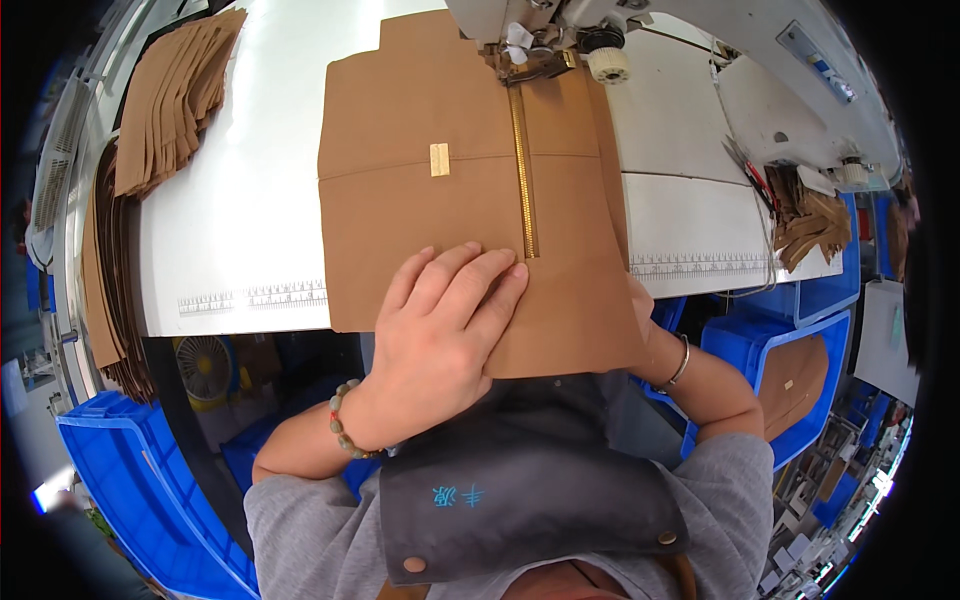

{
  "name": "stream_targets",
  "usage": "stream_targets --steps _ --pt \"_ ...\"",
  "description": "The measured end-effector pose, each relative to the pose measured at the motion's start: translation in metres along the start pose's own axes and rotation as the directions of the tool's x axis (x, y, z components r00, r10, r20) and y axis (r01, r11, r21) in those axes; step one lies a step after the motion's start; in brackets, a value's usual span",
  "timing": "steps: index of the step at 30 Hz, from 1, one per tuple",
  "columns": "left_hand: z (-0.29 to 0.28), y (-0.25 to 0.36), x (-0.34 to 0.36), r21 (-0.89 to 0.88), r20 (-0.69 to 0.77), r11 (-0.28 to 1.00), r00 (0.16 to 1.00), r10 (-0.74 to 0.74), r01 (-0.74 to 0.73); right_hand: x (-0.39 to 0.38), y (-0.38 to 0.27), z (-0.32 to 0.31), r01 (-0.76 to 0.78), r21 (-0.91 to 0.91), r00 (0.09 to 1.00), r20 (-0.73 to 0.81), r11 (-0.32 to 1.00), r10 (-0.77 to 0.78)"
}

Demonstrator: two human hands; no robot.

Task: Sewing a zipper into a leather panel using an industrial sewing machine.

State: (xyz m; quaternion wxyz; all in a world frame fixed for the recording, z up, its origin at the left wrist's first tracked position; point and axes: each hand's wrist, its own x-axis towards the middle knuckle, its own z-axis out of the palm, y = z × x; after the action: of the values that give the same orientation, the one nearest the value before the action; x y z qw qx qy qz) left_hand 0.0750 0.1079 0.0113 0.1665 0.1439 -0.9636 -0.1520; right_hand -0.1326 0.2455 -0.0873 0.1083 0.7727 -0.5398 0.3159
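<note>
While the left hand [440, 320] rests unclenched on the brown panel [400, 230], partly under the sewing machine [530, 60], uneven pressure could skew the zipper [522, 170]; the right hand's [650, 338] hidden grip I cannot tell.

Brightly lit white worktable [255, 225], blue bins [125, 455] at both sides, yellow-rimmed fan [203, 368] beneath

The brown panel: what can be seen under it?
The right hand goes partly under the brown panel, fingers hidden. The white table shows beside it; the rest beneath is covered.
</note>
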Motion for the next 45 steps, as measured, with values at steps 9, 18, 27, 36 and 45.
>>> stream_targets --steps 9,18,27,36,45 --pt "0.001 -0.001 0.0 0.022 0.014 1.0 1.0 -0.002 0.002 0.008 0.0 -0.006 0.088 -0.013 0.995 -0.039 0.996 -0.089" --pt "0.002 0.001 0.001 -0.004 0.023 1.0 1.0 -0.018 0.018 0.003 0.0 -0.002 0.131 -0.058 0.988 -0.07 0.99 -0.135" --pt "0.004 0.002 0.0 0.097 0.039 0.995 0.999 0.023 -0.027 0.008 0.0 -0.005 0.124 -0.087 0.985 -0.109 0.988 -0.134" --pt "-0.002 0.007 -0.002 0.122 0.091 0.991 0.995 0.035 -0.046 0.004 0.002 -0.048 0.03 0.067 0.999 -0.016 0.997 -0.029" --pt "0.01 0.005 -0.003 0.168 0.042 0.983 0.997 0.065 -0.072 0.062 0.005 -0.067 -0.244 0.109 0.97 0.024 0.964 0.243"
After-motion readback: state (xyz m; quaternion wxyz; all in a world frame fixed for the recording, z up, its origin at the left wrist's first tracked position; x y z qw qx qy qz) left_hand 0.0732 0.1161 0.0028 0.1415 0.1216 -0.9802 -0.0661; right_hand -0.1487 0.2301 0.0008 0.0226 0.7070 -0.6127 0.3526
